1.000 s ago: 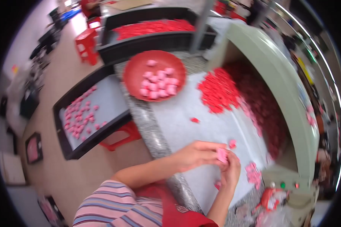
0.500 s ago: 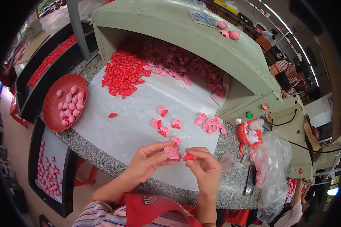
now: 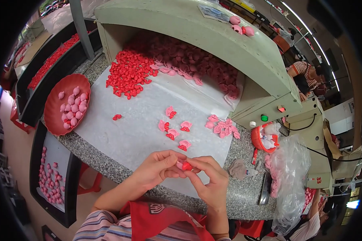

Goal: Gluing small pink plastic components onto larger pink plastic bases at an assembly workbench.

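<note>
Near the front edge of the white sheet [image 3: 128,140], my left hand [image 3: 156,170] pinches a small pink moulded piece [image 3: 179,162]. Fingers of my right hand [image 3: 208,176] close on a small shiny red piece [image 3: 186,166], which presses against the pink one. Just beyond lie several pink pieces with red ones attached [image 3: 184,145]. A loose cluster of pink frilled pieces [image 3: 226,129] sits to their right, and a lone red piece [image 3: 116,117] to their left. Farther back are a heap of red pieces [image 3: 128,74] and a heap of pink ones [image 3: 189,60].
A pale green hooded machine [image 3: 245,52] arches over the heaps. Left stands a red bowl [image 3: 52,102] of round pink pieces, with black trays [image 3: 70,193] beyond the counter. At right are an orange basket [image 3: 256,140], a cloth [image 3: 237,169], a dark flat object [image 3: 265,188] and a clear plastic bag [image 3: 289,168].
My two hands have come together, bringing the red piece from a small gap away up against the pink piece. The pink piece has turned and is now mostly covered by fingers.
</note>
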Motion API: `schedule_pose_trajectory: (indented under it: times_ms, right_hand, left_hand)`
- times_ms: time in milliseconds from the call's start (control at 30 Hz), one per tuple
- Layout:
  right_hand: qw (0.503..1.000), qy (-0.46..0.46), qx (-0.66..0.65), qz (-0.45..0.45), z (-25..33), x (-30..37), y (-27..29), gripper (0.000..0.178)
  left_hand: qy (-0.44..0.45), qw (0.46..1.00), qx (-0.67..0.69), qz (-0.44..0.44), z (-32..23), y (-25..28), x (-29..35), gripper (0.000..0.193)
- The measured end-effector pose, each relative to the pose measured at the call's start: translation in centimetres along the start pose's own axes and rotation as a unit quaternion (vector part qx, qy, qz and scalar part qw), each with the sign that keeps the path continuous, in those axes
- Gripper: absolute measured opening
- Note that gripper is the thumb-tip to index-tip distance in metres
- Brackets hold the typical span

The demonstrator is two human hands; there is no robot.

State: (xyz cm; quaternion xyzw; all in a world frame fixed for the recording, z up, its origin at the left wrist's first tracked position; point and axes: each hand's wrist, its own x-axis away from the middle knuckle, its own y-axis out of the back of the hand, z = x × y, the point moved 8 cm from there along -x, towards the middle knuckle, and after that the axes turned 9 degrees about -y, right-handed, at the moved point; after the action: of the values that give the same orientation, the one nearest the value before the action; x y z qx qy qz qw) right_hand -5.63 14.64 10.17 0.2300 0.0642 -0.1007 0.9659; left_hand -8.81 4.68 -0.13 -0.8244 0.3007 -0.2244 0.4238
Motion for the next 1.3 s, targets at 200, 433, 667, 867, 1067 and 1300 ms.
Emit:
schedule_pose_trajectory:
  times_ms: [200, 433, 667, 867, 1067, 1300]
  right_hand:
    - [0.995, -0.077, 0.030, -0.048, -1.0, 0.3, 0.6, 0.027]
    - [0.998, -0.049, 0.006, -0.031, -0.8, 0.5, 0.0, 0.030]
    - [0.990, -0.043, 0.110, -0.076, -1.1, 0.1, 0.0, 0.027]
    - [0.996, -0.024, 0.043, -0.069, -2.2, 0.2, -0.5, 0.025]
    - [0.991, -0.040, 0.096, -0.083, -1.7, 0.2, -0.8, 0.024]
    - [0.996, 0.008, 0.045, -0.078, -2.5, 0.1, -1.4, 0.023]
  left_hand:
    - [0.010, 0.984, -0.172, -0.043, 0.1, -0.6, 0.0, 0.023]
    - [-0.099, 0.982, -0.161, 0.005, -1.8, -1.7, -0.3, 0.020]
    - [-0.136, 0.955, -0.256, -0.057, -1.8, -1.1, -0.3, 0.015]
    - [-0.168, 0.949, -0.257, -0.077, -2.2, -1.1, -0.1, 0.013]
    - [-0.140, 0.950, -0.270, -0.074, -2.1, -0.6, -0.4, 0.012]
    - [-0.188, 0.940, -0.281, -0.052, -2.5, -0.7, 0.1, 0.010]
